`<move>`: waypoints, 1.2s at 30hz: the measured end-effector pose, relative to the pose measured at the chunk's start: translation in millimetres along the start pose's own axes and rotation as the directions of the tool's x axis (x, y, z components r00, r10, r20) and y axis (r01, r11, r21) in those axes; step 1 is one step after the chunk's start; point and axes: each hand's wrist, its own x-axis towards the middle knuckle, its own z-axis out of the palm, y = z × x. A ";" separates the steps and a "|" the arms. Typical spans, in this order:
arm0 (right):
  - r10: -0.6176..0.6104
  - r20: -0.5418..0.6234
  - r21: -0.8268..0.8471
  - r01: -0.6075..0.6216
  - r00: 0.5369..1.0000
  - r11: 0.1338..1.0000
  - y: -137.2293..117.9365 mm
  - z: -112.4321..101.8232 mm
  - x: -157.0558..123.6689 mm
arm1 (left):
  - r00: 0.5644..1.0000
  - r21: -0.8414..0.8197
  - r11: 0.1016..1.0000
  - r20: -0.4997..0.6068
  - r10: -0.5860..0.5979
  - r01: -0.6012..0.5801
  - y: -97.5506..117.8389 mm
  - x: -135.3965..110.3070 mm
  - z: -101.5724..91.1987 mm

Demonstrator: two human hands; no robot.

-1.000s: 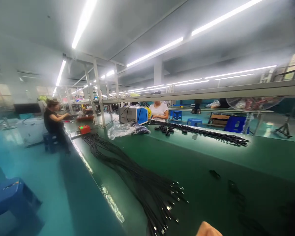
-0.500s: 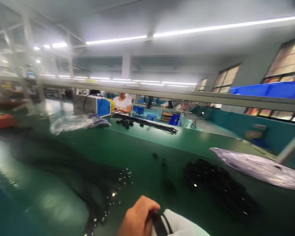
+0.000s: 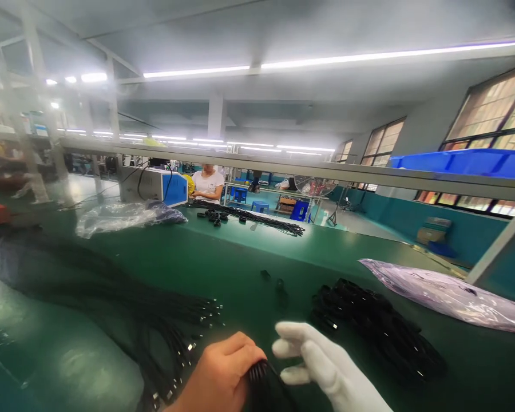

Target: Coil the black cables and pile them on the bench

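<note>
My bare left hand (image 3: 223,369) is closed round a coiled black cable (image 3: 261,380), whose loops hang below the fingers at the bottom edge. Just right of it, my right hand (image 3: 321,357) in a white glove has its fingers spread and holds nothing. A pile of coiled black cables (image 3: 377,326) lies on the green table (image 3: 154,246) to the right. On the left, a long bundle of straight black cables (image 3: 124,292) is spread out, with shiny metal plugs toward me.
Clear plastic bags (image 3: 129,217) lie at the back left and a purplish plastic bag (image 3: 446,292) at the right. A blue and grey machine (image 3: 154,186) stands behind. Across the table sits a person (image 3: 208,183) near more black cables (image 3: 257,217). A blue bin (image 3: 463,160) rests on the overhead rail.
My right hand has come away from the cable and opened. My left hand keeps hold of it. The view has shifted slightly.
</note>
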 end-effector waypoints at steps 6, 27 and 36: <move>0.104 0.049 -0.348 -0.081 0.993 0.934 1.7 21.1 16.2 | 0.988 -0.042 0.993 0.109 -0.105 0.110 0.4 1.7 -2.8; -0.042 0.246 0.541 -0.101 0.968 0.835 42.6 48.9 40.9 | 0.682 -0.202 0.657 0.091 -0.726 0.726 -21.6 0.3 21.1; 0.143 0.200 0.564 -0.233 0.969 0.792 57.7 57.0 43.9 | 0.685 -0.097 0.679 0.100 -0.721 0.728 -29.8 4.4 21.8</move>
